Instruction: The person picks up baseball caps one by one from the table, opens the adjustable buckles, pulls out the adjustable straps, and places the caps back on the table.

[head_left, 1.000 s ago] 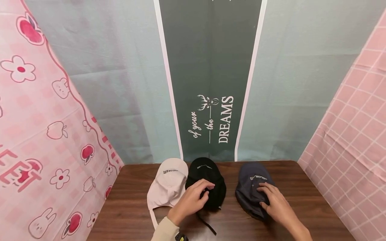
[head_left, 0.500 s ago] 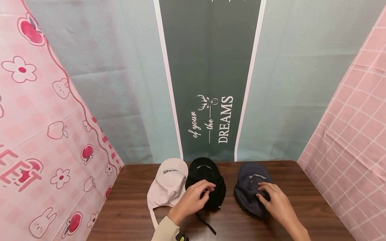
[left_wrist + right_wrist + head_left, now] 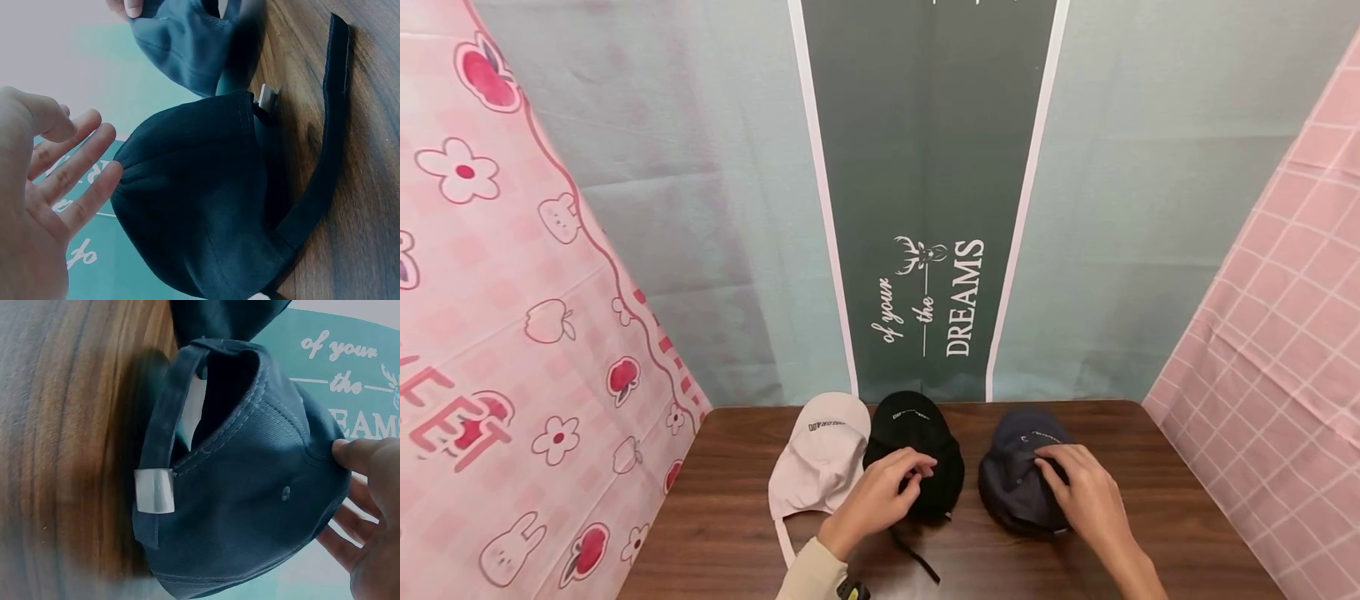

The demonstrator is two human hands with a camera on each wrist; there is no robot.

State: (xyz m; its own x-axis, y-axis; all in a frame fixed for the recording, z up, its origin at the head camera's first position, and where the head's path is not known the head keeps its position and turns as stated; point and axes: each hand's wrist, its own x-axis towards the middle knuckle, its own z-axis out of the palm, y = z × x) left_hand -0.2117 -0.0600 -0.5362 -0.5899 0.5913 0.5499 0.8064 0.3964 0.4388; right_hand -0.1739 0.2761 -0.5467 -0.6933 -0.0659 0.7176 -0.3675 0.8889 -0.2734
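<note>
A navy baseball cap (image 3: 1011,483) is on the right side of the table, lettering on its front. My right hand (image 3: 1086,496) pinches the top of its crown between thumb and fingers; the right wrist view shows the rear strap with a metal buckle (image 3: 155,491) facing the camera. The black cap (image 3: 943,487) sits mid-table, its loose strap (image 3: 322,150) trailing on the wood. My left hand (image 3: 880,496) is at this cap's crown with fingers loosely bent, and in the left wrist view the fingertips meet the crown's edge; whether they touch is unclear.
A white cap (image 3: 820,467) lies left of the black one, close beside it, strap hanging toward the front. The wooden table (image 3: 722,492) ends at a grey-green printed curtain (image 3: 925,167). Pink patterned cloths hang at both sides.
My right hand has drawn the navy cap slightly left, and its crown tilts up more, so the front lettering shows less. The left hand and black cap keep their places.
</note>
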